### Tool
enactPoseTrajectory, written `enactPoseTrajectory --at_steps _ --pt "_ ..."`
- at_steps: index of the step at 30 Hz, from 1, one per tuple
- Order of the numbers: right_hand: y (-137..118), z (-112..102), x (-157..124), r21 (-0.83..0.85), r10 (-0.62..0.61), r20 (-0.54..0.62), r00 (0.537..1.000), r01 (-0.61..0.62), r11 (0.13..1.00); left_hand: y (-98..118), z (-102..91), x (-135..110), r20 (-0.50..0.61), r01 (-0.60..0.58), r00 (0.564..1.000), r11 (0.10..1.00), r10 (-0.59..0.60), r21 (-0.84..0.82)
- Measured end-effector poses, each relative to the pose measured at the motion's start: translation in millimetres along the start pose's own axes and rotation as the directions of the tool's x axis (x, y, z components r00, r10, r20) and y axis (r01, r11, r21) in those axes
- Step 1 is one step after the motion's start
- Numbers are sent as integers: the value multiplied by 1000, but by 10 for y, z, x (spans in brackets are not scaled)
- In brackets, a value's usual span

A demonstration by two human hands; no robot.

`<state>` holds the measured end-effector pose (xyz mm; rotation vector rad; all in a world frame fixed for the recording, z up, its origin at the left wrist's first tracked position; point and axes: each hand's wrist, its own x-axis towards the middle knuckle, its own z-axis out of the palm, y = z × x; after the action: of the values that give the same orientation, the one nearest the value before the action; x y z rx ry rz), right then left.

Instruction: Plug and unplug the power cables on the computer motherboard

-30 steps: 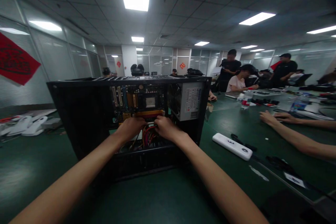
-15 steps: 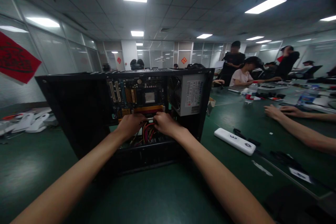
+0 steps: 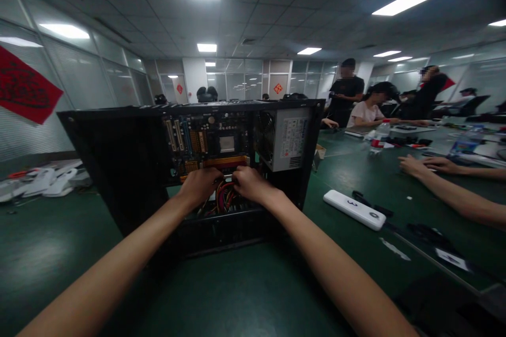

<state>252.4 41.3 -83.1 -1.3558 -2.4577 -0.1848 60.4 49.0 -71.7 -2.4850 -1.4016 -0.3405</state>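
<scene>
A black computer case (image 3: 93, 163) stands with its open side toward me on the green table. Inside are a motherboard (image 3: 216, 131) and, at the upper right, a silver power supply (image 3: 290, 139). My left hand (image 3: 201, 184) and my right hand (image 3: 250, 181) reach in just below the orange and red memory slots (image 3: 226, 162). Both have curled fingers, close together on either side of a bundle of red, yellow and black cables (image 3: 225, 197). What lies between their fingertips is hidden.
A white power bank (image 3: 354, 209) lies to the right, with black cables (image 3: 429, 237) beyond it. Another person's hands (image 3: 415, 166) rest on the table at the right. A bottle (image 3: 380, 137) stands further back. White devices (image 3: 43, 181) are piled at the far left.
The camera view has shifted slightly. Both hands stay at the same place in the case, with little visible movement.
</scene>
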Motion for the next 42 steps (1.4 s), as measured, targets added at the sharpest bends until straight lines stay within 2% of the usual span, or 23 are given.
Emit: enactPoseTrajectory --at_steps 3,9,20,23,29,37,42 --pt "-4 2 -2 -1 -4 8 1000 4 1000 14 4 15 -5 13 1000 999 -13 30" --pt "-24 3 -4 -13 -9 -29 1000 9 1000 98 -42 10 58 0 998 992 -7 125" --pt "-37 -1 -59 -99 -34 -43 998 30 995 117 -72 -15 95 -55 995 982 39 180" --pt "-8 -30 -15 -153 -89 -33 995 83 985 116 -92 -26 86 -55 995 982 40 183" --pt "53 -59 125 -271 -304 57 951 308 912 78 -78 -25 62 -55 997 982 44 180" --pt "135 71 125 -316 -354 13 935 340 886 50 -42 -29 47 -77 996 983 70 165" --pt "114 68 124 -318 -359 17 933 345 883 46 -43 -44 36 -93 995 986 89 142"
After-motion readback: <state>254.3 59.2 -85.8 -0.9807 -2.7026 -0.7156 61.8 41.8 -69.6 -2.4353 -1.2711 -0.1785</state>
